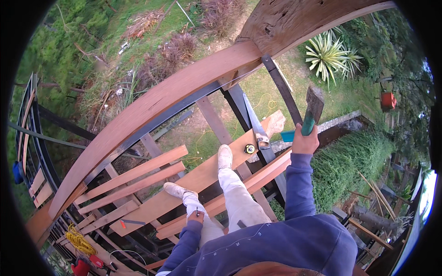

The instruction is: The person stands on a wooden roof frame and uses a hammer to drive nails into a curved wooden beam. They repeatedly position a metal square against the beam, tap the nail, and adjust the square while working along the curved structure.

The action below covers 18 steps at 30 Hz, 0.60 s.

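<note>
Through the head view, the only one I had from my remote post, I looked down on a timber-and-steel frame above a garden. The right hand was clenched around the teal grip of a broad-ended tool, raised out to the right, apart from the plank; I could not tell whether that hand also touched the dark bar ending near it. The left hand was closed around a slim dark marker in front of the left shin. Both shoes stood on a wide plank with open gaps around it.

To handle this well, I judged, balance came first: weight over the plank, soles flat, and the tool arm not stretched far past its edge. The grip needed to stay firm, since a slip could have sent the tool down through the gaps. I would have wanted the marker steady and its tip free of the trousers. The tape measure and the handsaw lay close ahead of the right shoe, so any footstep there called for care.
</note>
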Tool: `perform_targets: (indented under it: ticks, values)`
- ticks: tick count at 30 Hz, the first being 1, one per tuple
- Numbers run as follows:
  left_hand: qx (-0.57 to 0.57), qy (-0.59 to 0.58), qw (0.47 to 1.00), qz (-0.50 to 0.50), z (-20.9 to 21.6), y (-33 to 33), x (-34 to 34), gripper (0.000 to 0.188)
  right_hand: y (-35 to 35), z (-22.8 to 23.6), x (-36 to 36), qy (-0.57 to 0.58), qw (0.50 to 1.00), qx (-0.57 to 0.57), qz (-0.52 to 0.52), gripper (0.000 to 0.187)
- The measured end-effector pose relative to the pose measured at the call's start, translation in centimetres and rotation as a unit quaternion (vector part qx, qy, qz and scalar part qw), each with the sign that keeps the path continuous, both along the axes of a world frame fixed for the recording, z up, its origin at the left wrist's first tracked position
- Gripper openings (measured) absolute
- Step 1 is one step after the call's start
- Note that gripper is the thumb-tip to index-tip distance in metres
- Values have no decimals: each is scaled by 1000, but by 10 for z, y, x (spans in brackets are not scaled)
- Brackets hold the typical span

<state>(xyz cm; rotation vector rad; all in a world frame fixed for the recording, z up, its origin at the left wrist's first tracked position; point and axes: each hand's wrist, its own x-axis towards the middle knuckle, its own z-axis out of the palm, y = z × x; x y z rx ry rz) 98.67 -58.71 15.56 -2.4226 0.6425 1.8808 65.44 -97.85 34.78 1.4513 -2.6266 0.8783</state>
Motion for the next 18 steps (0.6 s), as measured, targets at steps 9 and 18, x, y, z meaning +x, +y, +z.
perform_targets:
  ticks: [9, 18]
  values:
    - [15, -19, 999, -36, -6, 4, 15, 28, -3, 1, 7, 7, 1000, -9, 2, 29]
    - [-121, 79, 988, 47, 57, -114, -14, 25, 35, 18, 9, -82, 996, 18, 36, 27]
